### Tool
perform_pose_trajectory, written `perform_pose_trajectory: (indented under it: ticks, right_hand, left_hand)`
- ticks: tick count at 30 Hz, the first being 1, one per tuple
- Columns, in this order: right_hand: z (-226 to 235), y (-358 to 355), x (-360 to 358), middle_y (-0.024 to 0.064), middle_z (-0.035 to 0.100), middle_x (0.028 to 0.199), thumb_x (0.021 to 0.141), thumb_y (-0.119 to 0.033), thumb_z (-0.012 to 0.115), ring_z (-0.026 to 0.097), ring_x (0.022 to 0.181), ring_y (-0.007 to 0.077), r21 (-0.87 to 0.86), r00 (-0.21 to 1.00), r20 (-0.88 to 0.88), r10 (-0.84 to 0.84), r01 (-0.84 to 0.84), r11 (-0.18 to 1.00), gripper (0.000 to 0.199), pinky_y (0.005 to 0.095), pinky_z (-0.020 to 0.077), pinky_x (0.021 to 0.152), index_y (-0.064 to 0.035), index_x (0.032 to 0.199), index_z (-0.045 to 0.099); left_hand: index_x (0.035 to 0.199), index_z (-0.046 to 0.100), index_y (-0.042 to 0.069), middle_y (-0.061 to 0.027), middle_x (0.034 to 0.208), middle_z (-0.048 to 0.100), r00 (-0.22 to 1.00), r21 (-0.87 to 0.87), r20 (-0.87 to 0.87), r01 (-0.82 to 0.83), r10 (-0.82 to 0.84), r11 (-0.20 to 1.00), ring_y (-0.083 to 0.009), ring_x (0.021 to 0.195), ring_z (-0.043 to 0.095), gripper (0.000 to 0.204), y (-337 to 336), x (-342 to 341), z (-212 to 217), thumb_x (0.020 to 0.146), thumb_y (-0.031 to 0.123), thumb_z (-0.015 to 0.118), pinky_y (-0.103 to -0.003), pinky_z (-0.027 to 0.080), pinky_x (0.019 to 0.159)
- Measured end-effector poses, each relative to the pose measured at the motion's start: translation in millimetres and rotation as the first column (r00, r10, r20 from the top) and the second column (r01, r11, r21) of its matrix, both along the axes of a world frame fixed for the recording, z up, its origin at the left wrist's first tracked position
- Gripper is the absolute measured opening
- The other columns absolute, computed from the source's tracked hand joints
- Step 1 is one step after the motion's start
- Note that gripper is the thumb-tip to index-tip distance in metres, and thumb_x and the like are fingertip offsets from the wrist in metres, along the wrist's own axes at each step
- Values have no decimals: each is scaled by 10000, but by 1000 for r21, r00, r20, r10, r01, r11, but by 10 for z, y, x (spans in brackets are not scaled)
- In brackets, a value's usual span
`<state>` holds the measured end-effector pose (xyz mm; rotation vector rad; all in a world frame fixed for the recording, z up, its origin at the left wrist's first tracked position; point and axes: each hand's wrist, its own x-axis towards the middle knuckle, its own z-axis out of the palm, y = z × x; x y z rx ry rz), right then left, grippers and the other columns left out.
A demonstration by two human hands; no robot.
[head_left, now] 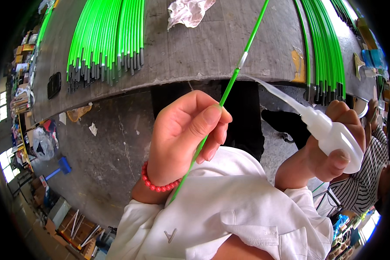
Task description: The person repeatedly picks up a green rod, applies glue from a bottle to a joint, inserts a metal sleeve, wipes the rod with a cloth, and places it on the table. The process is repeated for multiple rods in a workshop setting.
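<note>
At frame centre, the left hand (182,134) pinches a thin green rod (229,86), probably light and springy, best held near its white band (243,59); at right, the right hand (318,158) wraps a white bottle (340,141), likely squeezable.

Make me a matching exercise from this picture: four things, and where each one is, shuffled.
Things:
1. Single green rod
2. White squeeze bottle
3. Red bead bracelet
4. Crumpled pale wad

Places:
A. On the grey table
B. Pinched between the left hand's thumb and fingers
C. Around the left wrist
D. Gripped in the right hand

Pairs: 1-B, 2-D, 3-C, 4-A
</note>
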<state>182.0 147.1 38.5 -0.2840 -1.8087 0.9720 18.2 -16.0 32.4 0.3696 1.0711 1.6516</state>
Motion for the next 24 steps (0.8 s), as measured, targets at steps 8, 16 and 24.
perform_pose_trajectory:
  ticks: [8, 16, 24]
  right_hand:
    - [-308, 155, -122, 149, 584, 828, 827, -305, 622, 616, 691, 228, -451, 970, -234, -60, -54, 891, 430, 290, 492, 564, 4, 1083, 470]
    - [-893, 530, -514, 135, 617, 980, 851, -42, 596, 603, 932, 189, -403, 998, 60, -10, 33, 914, 362, 299, 470, 835, -2, 1172, 434]
    - [-1015, 506, -528, 108, 602, 1025, 831, 22, 588, 577, 977, 167, -496, 979, 195, -62, 153, 855, 222, 269, 468, 839, 0, 1026, 486]
  left_hand:
    - [913, 437, 24, -27, 730, 448, 997, -5, -67, -49, 48, 999, -12, 384, 298, 182, -15, -100, -16, 918, 190, 512, -161, 218, 309]
    - [922, 538, 17, 10, 626, 472, 998, 50, 50, -38, 36, 998, -8, 402, 256, 135, 43, -301, -64, 921, 149, 515, -179, 177, 337]
    - [929, 547, 7, 1, 639, 494, 980, 166, 196, 1, -34, 986, -1, 388, 266, 116, 60, -232, -144, 917, 113, 502, -174, 192, 328]
